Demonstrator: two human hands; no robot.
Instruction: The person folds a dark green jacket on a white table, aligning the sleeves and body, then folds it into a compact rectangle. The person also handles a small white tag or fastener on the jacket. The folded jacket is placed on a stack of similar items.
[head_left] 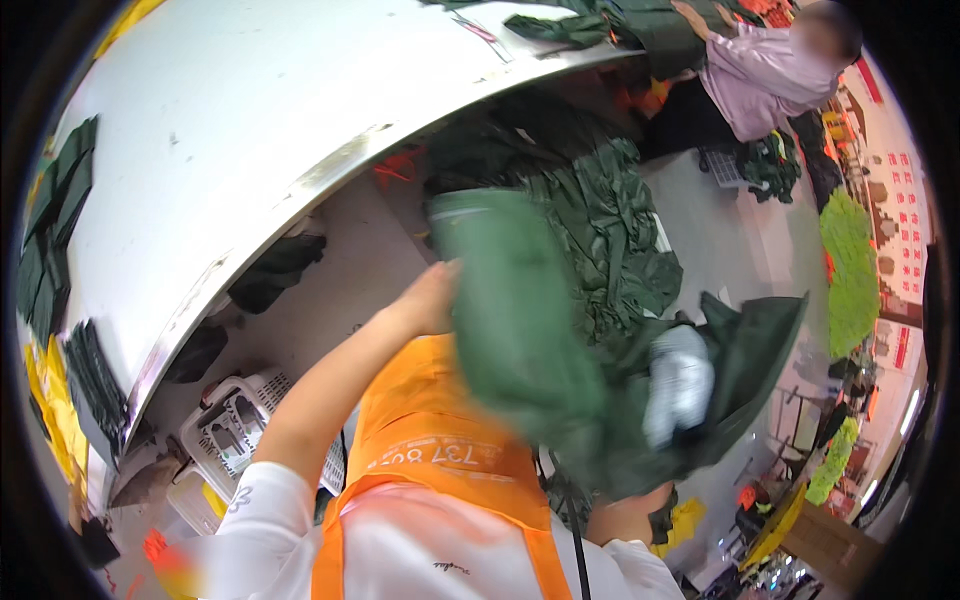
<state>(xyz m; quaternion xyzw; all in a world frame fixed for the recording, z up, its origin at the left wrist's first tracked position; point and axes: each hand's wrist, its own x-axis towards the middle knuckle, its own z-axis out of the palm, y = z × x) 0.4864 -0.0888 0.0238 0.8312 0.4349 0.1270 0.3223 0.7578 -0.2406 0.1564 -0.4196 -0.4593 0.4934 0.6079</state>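
Note:
A dark green piece of cloth, smeared by motion, hangs spread in front of my orange apron, above the floor. My left hand grips its left edge, with the fingertips hidden behind the cloth. Low on the right, my right hand holds the cloth from beneath, its fingers mostly covered by the folds. A pale, shiny patch shows on the right part of the cloth. Just beyond it, a large heap of crumpled dark green cloth lies below the table edge.
A long white table curves across the upper left. Folded dark green stacks and yellow cloth lie at its left end. White plastic baskets stand beneath it. A person works with green cloth at the far right.

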